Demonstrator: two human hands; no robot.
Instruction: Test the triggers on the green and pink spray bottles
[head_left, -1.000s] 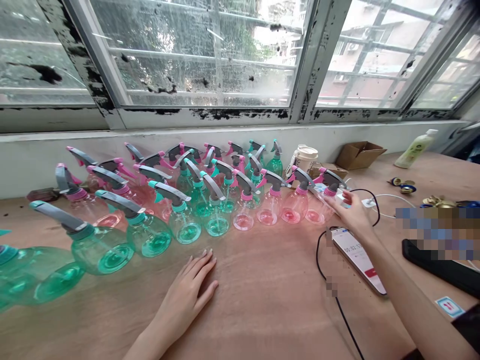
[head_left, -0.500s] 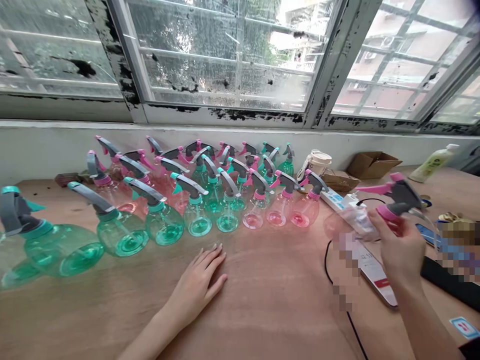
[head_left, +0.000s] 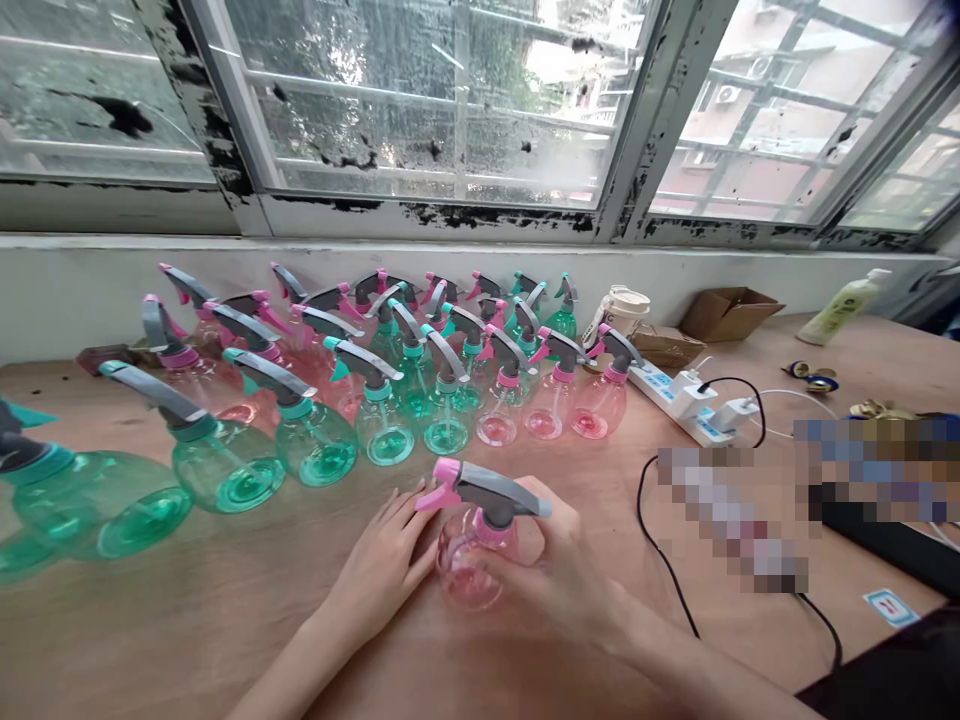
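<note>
The pink bottle (head_left: 459, 562) has left its place beside the strip (head_left: 656, 385) and now sits on the person's side of it, off to the left, low over the table (head_left: 420, 675). The right hand (head_left: 574, 575) has carried it across: thumb on the near side of the clear body, fingers curled round the far side, a firm-looking hold below the head (head_left: 491, 490). The head points left and the bottle looks roughly upright; whether its base touches the wood cannot be told.

The left hand (head_left: 382, 565) has stayed palm down, left of the strip, with its fingers out and loosely spread, gripping nothing. Its thumb is close by the bottle, but contact is unclear.

With that bottle gone, the strip is more exposed, and another pink bottle (head_left: 598, 405) ends the front row, just left of it. The held bottle seems singled out from the rest and ready to handle.
</note>
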